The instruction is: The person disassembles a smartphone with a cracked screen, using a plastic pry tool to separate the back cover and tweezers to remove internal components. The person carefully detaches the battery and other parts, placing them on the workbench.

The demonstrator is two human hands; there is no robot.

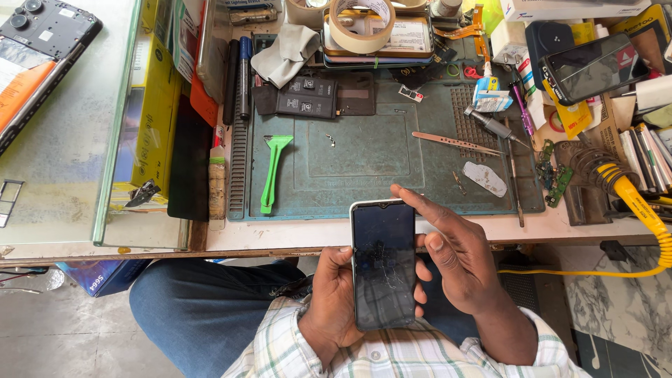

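While left hand cradles phone, right hand touches edge.

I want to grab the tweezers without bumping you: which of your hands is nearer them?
Right hand, below the tweezers; left hand lower, left, holding the phone.

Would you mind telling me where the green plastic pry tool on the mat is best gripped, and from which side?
Grip the green pry tool on its long narrow handle, coming from above with fingers on the two long sides. It lies flat on the repair mat, its wide head at the far end; bare mat on its right leaves finger room.
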